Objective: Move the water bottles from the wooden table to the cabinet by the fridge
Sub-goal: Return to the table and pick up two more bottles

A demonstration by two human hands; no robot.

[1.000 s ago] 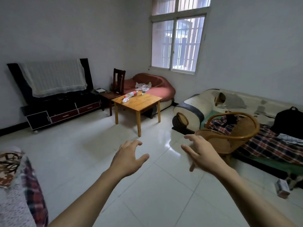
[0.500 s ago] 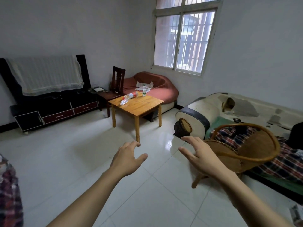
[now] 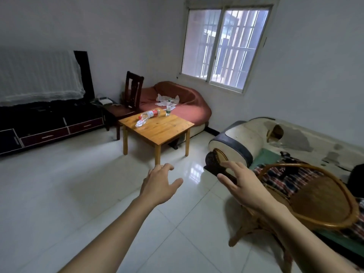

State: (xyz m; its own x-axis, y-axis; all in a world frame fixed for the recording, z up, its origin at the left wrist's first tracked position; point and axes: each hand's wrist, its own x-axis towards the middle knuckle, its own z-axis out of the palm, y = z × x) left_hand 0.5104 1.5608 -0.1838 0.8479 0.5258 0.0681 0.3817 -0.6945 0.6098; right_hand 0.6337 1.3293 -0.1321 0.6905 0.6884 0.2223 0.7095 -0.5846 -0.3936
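Both hands are empty. The left hand (image 3: 158, 184) is held out over the floor with fingers loosely spread; the right hand (image 3: 239, 184) is likewise relaxed and spread, gripping nothing.

The task items are on the table (image 3: 167, 133), well ahead of the hands. Bottle A (image 3: 152, 113), with a red label, lies on its side near the far-left corner. Bottle B (image 3: 141, 121), clear with a red cap, lies on its side just beside it, close to the left edge. Bottle C (image 3: 168, 110), small, stands upright at the far edge. The cabinet and fridge are not in view.

Step in hand, as judged: approach to the table; no bottle collected yet.

Hazards:
- Bottles A and B lie flat. A nudge to the table or a careless reach is likely to roll them; B could drop off the left edge.
- Bottle C is upright and narrow. A sleeve or wrist passing across to reach it could tip it.
- The wicker chair (image 3: 315, 200) stands just beside the right arm, and the sofa (image 3: 236, 140) narrows the path. A leg could catch there.
- The floor (image 3: 59, 194) is glossy tile; footing may be poor.
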